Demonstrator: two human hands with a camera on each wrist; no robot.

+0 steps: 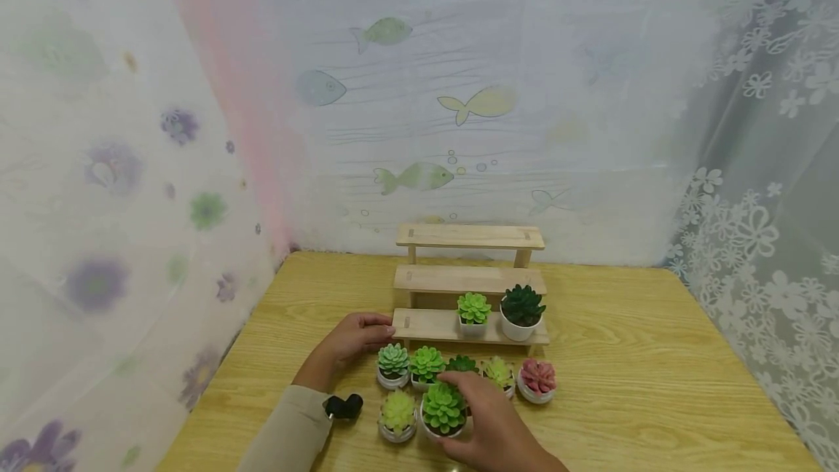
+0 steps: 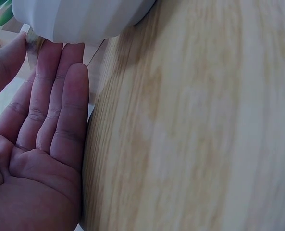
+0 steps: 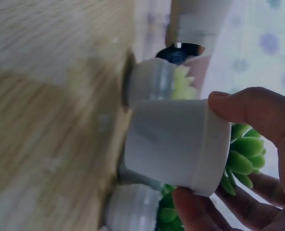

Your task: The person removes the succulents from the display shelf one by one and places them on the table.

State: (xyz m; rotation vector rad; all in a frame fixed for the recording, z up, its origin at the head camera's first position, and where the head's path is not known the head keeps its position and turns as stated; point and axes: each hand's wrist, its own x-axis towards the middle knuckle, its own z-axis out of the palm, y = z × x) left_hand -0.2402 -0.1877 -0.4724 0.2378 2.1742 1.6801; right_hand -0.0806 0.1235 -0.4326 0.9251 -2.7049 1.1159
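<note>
My left hand (image 1: pixel 354 337) is at the left end of the bottom step of a three-step wooden plant stand (image 1: pixel 432 323). Its thumb and nearly straight fingers hold that end between them, with a ribbed white pot (image 2: pixel 84 19) close by in the left wrist view. Around the rim of a white pot (image 3: pixel 173 144), the thumb and fingers of my right hand (image 1: pixel 491 421) grip a bright green succulent (image 1: pixel 443 408) in front of the stand. On the bottom step stand a light green succulent (image 1: pixel 473 309) and a larger dark green succulent (image 1: pixel 522 304).
A row of potted succulents lines the stand's front, from a pale green one (image 1: pixel 393 361) to a pink one (image 1: pixel 539 376). A yellow-green succulent (image 1: pixel 397 411) stands left of the held pot. Printed curtains (image 1: pixel 406 108) surround the wooden table (image 1: pixel 629 384).
</note>
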